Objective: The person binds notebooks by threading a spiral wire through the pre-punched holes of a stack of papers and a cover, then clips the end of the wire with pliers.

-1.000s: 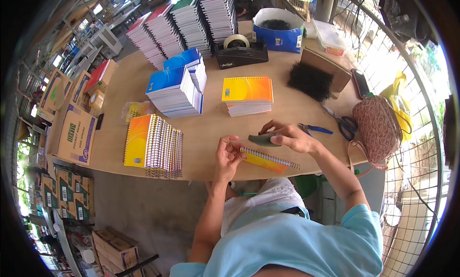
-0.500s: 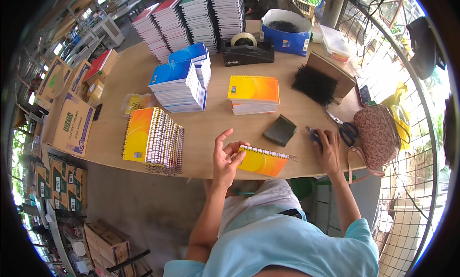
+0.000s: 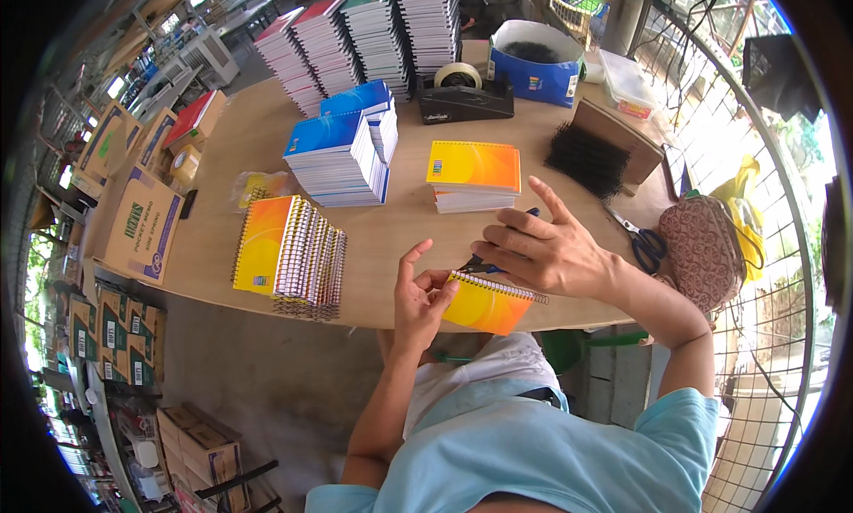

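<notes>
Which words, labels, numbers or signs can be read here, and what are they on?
I'll place the print without copying it:
Brown carton, left: large green print, readable.
Black tape dispenser: pale lettering, blurred.
Blue tub: small label, too small to read.
Yellow-orange notebook stack, centre: cover label, too small.
Notebook in left hand: no print discernible.

Tape dispenser (image 3: 466, 104) behind notepad stack (image 3: 475, 164) on table (image 3: 400, 220); scissors (image 3: 636, 232) right, beside bag (image 3: 702, 251); pliers (image 3: 481, 267) seemingly in right hand (image 3: 553, 251).

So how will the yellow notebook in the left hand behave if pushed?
The yellow notebook looks stiff: pinched by the left hand at one end, it shows no obvious sag. It's probably light, being small. The wire coil juts past the cover's right edge, so might snag.
</notes>
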`<state>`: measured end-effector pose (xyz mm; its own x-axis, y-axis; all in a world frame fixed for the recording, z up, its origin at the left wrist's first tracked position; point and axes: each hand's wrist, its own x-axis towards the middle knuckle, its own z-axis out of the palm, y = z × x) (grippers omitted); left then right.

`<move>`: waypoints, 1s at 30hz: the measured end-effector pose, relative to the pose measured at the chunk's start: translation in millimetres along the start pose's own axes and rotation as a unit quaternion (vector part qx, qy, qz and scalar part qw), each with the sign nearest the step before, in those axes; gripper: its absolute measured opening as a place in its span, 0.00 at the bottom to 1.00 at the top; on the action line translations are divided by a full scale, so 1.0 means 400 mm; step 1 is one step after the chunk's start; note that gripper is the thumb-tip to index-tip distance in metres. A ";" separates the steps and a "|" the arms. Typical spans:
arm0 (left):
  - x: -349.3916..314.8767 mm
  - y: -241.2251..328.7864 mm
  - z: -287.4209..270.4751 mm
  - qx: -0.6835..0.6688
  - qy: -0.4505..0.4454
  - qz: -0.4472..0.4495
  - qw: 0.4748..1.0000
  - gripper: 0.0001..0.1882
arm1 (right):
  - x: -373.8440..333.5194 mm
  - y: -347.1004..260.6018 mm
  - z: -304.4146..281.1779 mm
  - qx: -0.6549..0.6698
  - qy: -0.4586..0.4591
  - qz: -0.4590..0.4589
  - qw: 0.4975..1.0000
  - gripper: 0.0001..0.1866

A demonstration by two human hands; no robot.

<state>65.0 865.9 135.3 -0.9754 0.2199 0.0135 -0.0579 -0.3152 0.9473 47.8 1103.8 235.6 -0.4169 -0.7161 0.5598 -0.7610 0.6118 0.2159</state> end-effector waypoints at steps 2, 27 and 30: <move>0.000 0.003 0.000 0.001 0.007 -0.003 1.000 0.38 | 0.013 0.000 -0.002 -0.032 -0.009 -0.047 0.998 0.20; 0.029 0.639 -0.301 0.346 0.281 0.364 0.818 0.10 | -0.319 0.044 -0.048 0.130 0.072 0.508 0.848 0.16; 0.167 0.686 -0.317 0.502 0.081 0.279 0.815 0.08 | -0.379 0.029 0.012 0.095 0.063 0.500 0.858 0.15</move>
<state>-42.9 677.0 355.3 -0.8108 0.1508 0.5656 0.5276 0.6067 0.5946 99.8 1217.8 149.4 -0.8613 0.1845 0.4734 -0.1256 0.8255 -0.5502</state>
